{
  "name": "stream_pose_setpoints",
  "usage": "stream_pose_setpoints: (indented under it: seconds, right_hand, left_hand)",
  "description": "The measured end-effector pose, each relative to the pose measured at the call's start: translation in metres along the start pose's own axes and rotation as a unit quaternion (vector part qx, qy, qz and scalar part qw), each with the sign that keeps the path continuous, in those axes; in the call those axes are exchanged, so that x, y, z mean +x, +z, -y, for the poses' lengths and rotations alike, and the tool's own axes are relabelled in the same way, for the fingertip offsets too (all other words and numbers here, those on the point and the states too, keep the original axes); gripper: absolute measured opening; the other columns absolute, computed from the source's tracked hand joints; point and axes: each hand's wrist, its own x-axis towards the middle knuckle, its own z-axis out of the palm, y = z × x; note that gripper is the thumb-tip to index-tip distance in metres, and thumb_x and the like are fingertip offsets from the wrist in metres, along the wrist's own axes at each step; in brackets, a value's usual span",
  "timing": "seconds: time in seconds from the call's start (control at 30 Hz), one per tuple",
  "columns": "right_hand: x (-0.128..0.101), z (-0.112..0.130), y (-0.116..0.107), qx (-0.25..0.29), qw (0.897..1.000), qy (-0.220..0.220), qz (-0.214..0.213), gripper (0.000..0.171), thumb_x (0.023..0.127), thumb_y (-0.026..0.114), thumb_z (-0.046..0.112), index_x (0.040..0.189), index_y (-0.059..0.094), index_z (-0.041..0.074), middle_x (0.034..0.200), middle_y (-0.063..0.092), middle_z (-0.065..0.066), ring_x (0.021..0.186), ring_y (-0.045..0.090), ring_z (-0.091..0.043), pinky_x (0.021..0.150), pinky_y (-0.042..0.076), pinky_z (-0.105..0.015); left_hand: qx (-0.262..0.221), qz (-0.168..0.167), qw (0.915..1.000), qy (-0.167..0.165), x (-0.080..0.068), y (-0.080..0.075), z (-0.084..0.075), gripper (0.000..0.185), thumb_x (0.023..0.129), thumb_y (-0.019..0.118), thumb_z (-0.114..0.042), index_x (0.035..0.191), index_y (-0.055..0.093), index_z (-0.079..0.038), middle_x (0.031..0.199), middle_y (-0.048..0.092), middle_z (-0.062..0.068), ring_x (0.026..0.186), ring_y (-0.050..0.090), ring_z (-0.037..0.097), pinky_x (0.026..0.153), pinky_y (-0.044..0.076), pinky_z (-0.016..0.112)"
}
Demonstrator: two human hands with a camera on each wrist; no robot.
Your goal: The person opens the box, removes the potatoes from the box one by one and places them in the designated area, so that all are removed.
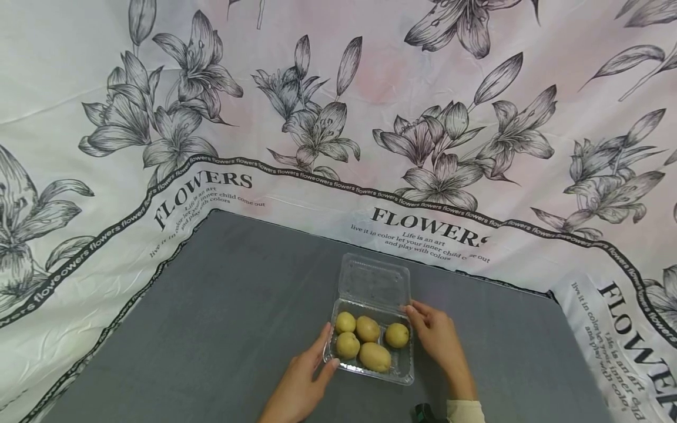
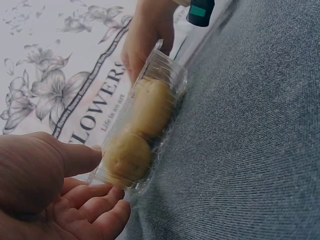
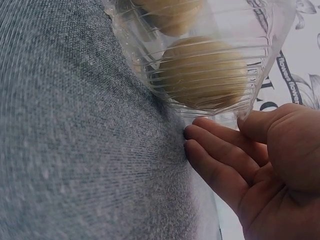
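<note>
Nearest me, the left hand (image 1: 298,382) rests against the left wall of the clear plastic clamshell (image 1: 404,371), its fingers (image 2: 95,207) relaxed and straight, the thumb touching the rim rather than gripping it. The right hand (image 1: 438,339) mirrors it on the far side, fingers (image 3: 220,157) extended against the tray's corner — open as well. The clamshell sits on the grey tabletop (image 1: 211,305) with five yellow-brown fruits (image 1: 369,342) inside and its lid (image 1: 374,282) thrown back. The thin walls look flimsy; squeezing from both sides could buckle them, and a tilted lift might roll fruit out — nothing covers them. Beyond hangs the floral cloth (image 1: 338,117).
</note>
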Motion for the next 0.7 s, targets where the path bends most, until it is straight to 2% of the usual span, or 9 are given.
stream_pose_setpoints:
  seconds: [0.17,0.4,0.6,0.7]
  right_hand:
    - [-0.0007,-0.0013,0.001,-0.007,1.0,-0.007,-0.008,0.048,0.111,0.058,0.033,0.142,0.064,-0.003,0.117,0.079,-0.009,0.101,0.079,-0.025,0.087,0.064,-0.045]
    - [-0.0008,-0.003,0.0,-0.018,1.0,0.006,-0.01,0.049,0.111,0.057,0.038,0.144,0.064,0.002,0.117,0.08,-0.005,0.103,0.078,-0.024,0.085,0.064,-0.041]
    - [-0.0022,-0.0043,-0.0008,-0.025,0.999,0.008,-0.018,0.049,0.11,0.059,0.04,0.143,0.066,0.003,0.114,0.08,-0.011,0.102,0.078,-0.027,0.086,0.064,-0.049]
    - [-0.0046,-0.0046,-0.0009,-0.04,0.999,-0.012,-0.029,0.047,0.111,0.059,0.036,0.141,0.066,0.001,0.113,0.08,-0.015,0.101,0.078,-0.031,0.086,0.064,-0.053]
  left_hand:
    - [0.004,-0.005,1.0,0.002,-0.0008,0.0004,-0.0004,0.069,0.11,0.06,-0.025,0.164,0.028,0.004,0.163,0.043,0.022,0.148,0.044,0.041,0.113,0.046,0.054]
    - [0.01,-0.014,0.9998,0.005,-0.0008,0.002,-0.0021,0.069,0.11,0.06,-0.025,0.164,0.029,0.004,0.163,0.044,0.021,0.148,0.044,0.04,0.113,0.047,0.053]
    - [0.007,-0.016,0.9998,0.005,-0.0008,0.0029,-0.0032,0.068,0.11,0.061,-0.024,0.164,0.03,0.004,0.163,0.043,0.022,0.148,0.044,0.04,0.114,0.046,0.052]
    - [0.01,-0.014,0.9998,-0.002,-0.0017,0.0036,-0.003,0.069,0.11,0.061,-0.023,0.164,0.029,0.003,0.163,0.044,0.021,0.147,0.045,0.041,0.113,0.047,0.052]
